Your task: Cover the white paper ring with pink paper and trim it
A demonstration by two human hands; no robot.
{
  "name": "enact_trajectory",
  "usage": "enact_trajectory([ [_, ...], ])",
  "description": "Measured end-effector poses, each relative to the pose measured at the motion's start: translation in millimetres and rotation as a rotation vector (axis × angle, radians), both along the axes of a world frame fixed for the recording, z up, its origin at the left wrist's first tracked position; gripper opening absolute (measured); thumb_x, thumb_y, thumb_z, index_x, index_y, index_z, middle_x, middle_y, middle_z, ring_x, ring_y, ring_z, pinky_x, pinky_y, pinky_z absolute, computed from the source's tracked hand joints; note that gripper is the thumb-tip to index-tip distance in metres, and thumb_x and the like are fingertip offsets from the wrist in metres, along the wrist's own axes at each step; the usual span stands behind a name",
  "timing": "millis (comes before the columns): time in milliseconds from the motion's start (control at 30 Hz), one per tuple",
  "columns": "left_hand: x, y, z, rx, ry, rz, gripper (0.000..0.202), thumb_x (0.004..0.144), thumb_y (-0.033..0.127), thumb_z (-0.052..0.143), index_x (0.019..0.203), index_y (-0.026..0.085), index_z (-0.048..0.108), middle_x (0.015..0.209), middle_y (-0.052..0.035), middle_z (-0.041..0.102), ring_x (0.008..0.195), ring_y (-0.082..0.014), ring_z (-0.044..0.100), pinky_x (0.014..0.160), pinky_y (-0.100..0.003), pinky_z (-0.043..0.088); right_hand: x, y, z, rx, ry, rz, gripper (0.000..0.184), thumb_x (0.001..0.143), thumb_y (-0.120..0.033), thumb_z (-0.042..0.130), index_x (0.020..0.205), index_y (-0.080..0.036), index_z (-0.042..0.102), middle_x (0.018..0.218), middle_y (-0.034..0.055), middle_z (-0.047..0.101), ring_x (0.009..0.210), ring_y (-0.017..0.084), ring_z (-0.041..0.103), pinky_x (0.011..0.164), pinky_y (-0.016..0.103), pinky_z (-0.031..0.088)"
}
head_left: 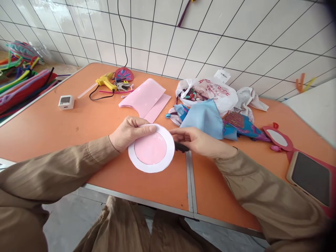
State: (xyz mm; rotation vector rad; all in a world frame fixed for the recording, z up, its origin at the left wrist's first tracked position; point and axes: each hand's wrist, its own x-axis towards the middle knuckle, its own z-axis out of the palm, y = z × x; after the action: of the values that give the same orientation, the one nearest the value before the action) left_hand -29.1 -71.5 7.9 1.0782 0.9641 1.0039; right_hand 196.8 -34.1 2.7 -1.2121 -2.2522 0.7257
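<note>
My left hand (133,133) grips a white paper ring (132,154) at its upper left, thumb on top. Inside the ring shows a flat pink sheet (151,148), apparently backing it. At the ring's right edge is my right hand (196,140), fingers curled around what look like black-handled scissors (181,147); the rest of them is hidden by the ring and hand. Behind my hands lies a folded pink sheet (147,94) with a curved cut in its near edge.
A yellow glue gun (106,81), keys (122,86) and a small white box (66,102) lie back left. A white plastic bag (210,92) and blue cloth (203,119) are behind my right hand. A phone (311,178) and red-framed oval (278,138) lie right.
</note>
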Motion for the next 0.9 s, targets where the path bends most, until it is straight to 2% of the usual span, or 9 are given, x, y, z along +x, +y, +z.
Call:
enact_trajectory([
  [100,-0.5,-0.2,-0.8,-0.015,0.018,-0.019,0.036,0.063,0.044,0.084,0.057,0.013,0.066,0.054,-0.0015,0.063,0.047,-0.0108,0.055,0.044,-0.022,0.043,0.4,-6.5,-4.8,-0.097,0.166,-0.158,0.032,0.088,-0.035,0.057,0.068,-0.011,0.063,0.065,-0.0020,0.063,0.057,0.007,0.056,0.051,0.022,0.034],
  [167,-1.1,0.1,-2.1,-0.008,0.034,-0.019,0.038,0.064,0.046,0.083,0.058,0.012,0.067,0.056,-0.0022,0.064,0.048,-0.0114,0.056,0.045,-0.022,0.043,1.3,-8.8,-4.8,-0.233,0.259,-0.190,0.039,0.088,-0.042,0.056,0.066,-0.010,0.063,0.062,-0.0030,0.062,0.054,0.006,0.055,0.050,0.023,0.033],
  [233,-1.4,0.7,-3.4,0.004,0.052,-0.023,0.038,0.065,0.046,0.082,0.059,0.012,0.067,0.056,-0.0023,0.063,0.049,-0.0113,0.056,0.045,-0.022,0.043,2.9,-6.0,-3.6,-0.494,0.313,-0.059,0.043,0.085,-0.049,0.058,0.068,-0.010,0.064,0.062,-0.0027,0.062,0.053,0.007,0.055,0.050,0.024,0.034],
  [300,-1.2,1.3,-4.1,0.021,0.080,-0.029,0.039,0.066,0.046,0.081,0.057,0.012,0.065,0.054,-0.0019,0.061,0.047,-0.0106,0.054,0.043,-0.021,0.041,4.7,0.7,-3.8,-0.800,0.343,0.186,0.044,0.077,-0.053,0.066,0.077,-0.010,0.067,0.065,-0.0006,0.063,0.055,0.009,0.056,0.052,0.025,0.037],
  [333,-0.9,1.6,-4.3,0.031,0.097,-0.033,0.040,0.066,0.046,0.081,0.056,0.012,0.065,0.053,-0.0016,0.060,0.046,-0.0101,0.053,0.042,-0.021,0.040,5.5,4.3,-4.9,-0.909,0.366,0.292,0.045,0.073,-0.054,0.072,0.082,-0.010,0.068,0.067,0.0005,0.064,0.056,0.009,0.057,0.052,0.024,0.039],
  [400,0.0,2.1,-4.6,0.051,0.129,-0.045,0.041,0.067,0.046,0.080,0.054,0.011,0.062,0.051,-0.0008,0.057,0.044,-0.0091,0.050,0.040,-0.020,0.037,6.4,9.9,-8.9,-1.012,0.402,0.414,0.048,0.068,-0.050,0.079,0.092,-0.009,0.068,0.071,0.0020,0.065,0.059,0.009,0.057,0.052,0.021,0.041],
  [600,0.4,3.1,-8.1,0.070,0.164,-0.084,0.047,0.070,0.047,0.077,0.049,0.013,0.052,0.048,0.0017,0.048,0.043,-0.0073,0.043,0.039,-0.020,0.032,4.1,6.2,-15.5,-0.915,0.451,0.546,0.045,0.080,-0.045,0.073,0.105,-0.010,0.062,0.074,0.0035,0.063,0.061,0.010,0.055,0.051,0.020,0.040],
  [800,-0.2,2.8,-9.9,0.114,0.198,-0.077,0.051,0.073,0.048,0.075,0.047,0.014,0.047,0.047,0.0041,0.039,0.042,-0.0051,0.035,0.039,-0.020,0.026,5.8,3.1,-5.7,-0.688,0.623,0.418,0.040,0.079,-0.040,0.073,0.106,-0.024,0.050,0.088,0.0012,0.059,0.075,0.013,0.056,0.065,0.025,0.047],
  [900,0.2,2.3,-8.4,0.114,0.233,-0.082,0.048,0.072,0.048,0.076,0.049,0.014,0.051,0.046,0.0036,0.041,0.042,-0.0062,0.038,0.039,-0.021,0.029,12.1,8.5,-1.1,-0.599,0.573,0.436,0.040,0.079,-0.042,0.073,0.104,-0.028,0.045,0.088,0.0003,0.057,0.083,0.015,0.059,0.074,0.029,0.049],
])
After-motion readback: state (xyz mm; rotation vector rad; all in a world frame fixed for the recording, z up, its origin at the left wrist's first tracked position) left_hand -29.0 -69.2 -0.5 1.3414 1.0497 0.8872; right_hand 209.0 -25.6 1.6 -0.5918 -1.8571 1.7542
